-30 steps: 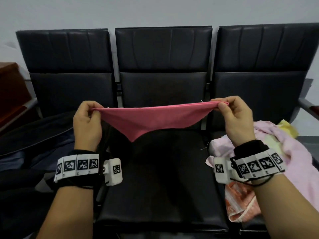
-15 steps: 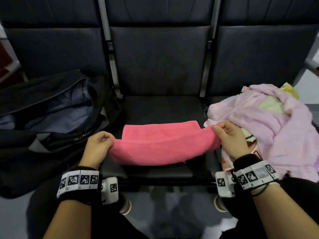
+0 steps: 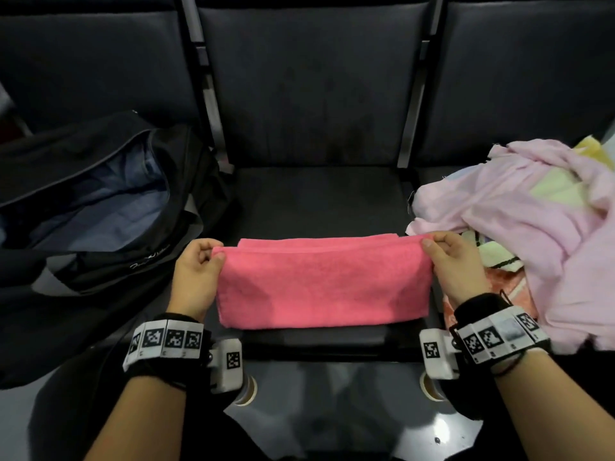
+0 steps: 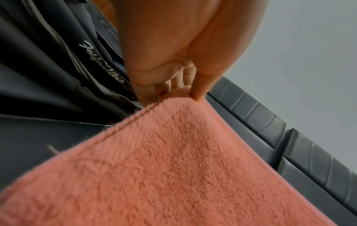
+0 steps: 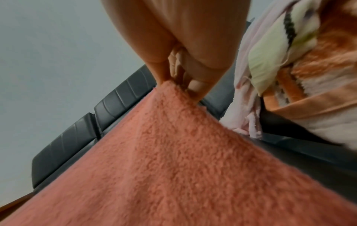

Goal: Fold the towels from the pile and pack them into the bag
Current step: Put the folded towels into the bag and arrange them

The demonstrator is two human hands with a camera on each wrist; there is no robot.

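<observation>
A pink towel [image 3: 322, 284] lies folded over on the front of the middle black seat [image 3: 319, 201]. My left hand [image 3: 203, 261] pinches its upper left corner, and my right hand [image 3: 442, 251] pinches its upper right corner. The wrist views show each pinch close up: left hand [image 4: 173, 93] on the towel [image 4: 164, 168], right hand [image 5: 179, 85] on the towel [image 5: 173, 160]. An open black bag [image 3: 100, 207] with bluish cloth inside sits on the left seat. The pile of towels [image 3: 519, 221], pale pink, yellow-green and orange, lies on the right seat.
Dark seat backs [image 3: 309, 78] rise behind all three seats, with metal frame posts between them. The seat's front edge [image 3: 319, 344] runs just below the towel. My knees and a shiny dark floor show beneath.
Both hands brought the pink towel down from mid-air onto the middle seat and carried its near edge forward, so it now lies folded in half. My head view tilted down.
</observation>
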